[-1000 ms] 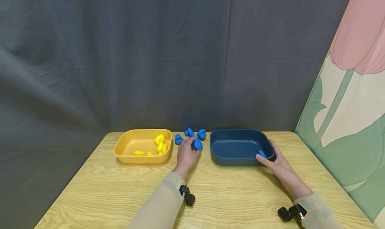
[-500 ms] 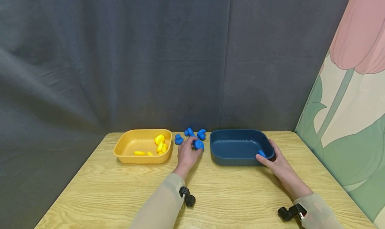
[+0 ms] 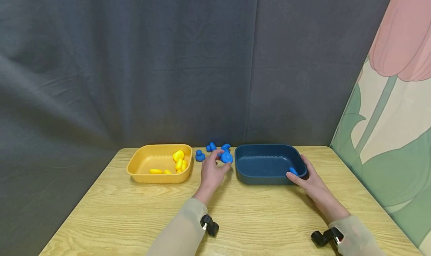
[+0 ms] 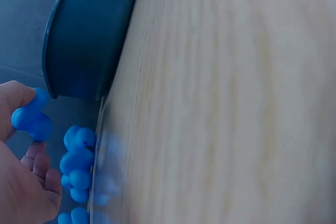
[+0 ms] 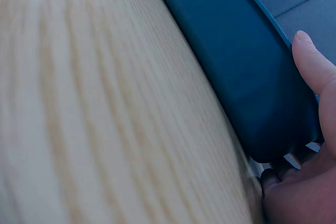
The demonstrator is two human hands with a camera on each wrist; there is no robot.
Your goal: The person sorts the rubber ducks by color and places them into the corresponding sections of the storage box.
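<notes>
My left hand [image 3: 212,175] pinches a smooth, rounded blue toy piece [image 3: 227,157] between thumb and fingertips. In the left wrist view this lumpy blue piece [image 4: 32,119] is raised above the other blue pieces [image 4: 77,162] on the table. Just right of it stands a dark blue bin [image 3: 262,181]. My right hand [image 3: 311,181] grips the bin's right end, thumb over the rim and fingers along the outer wall, as the right wrist view of the bin [image 5: 241,72] also shows. One blue piece [image 3: 293,171] lies inside the bin near that thumb.
Left on the table [image 3: 256,218] is a yellow bin [image 3: 158,178] with several yellow pieces [image 3: 179,157] in it. More blue pieces, among them a stacked-looking one [image 3: 200,156], lie between the bins. A grey curtain [image 3: 188,69] hangs right behind the table's back edge.
My left hand has lifted the blue piece slightly and carried it a little right, toward the dark blue bin. The right hand and both bins have stayed in place.
</notes>
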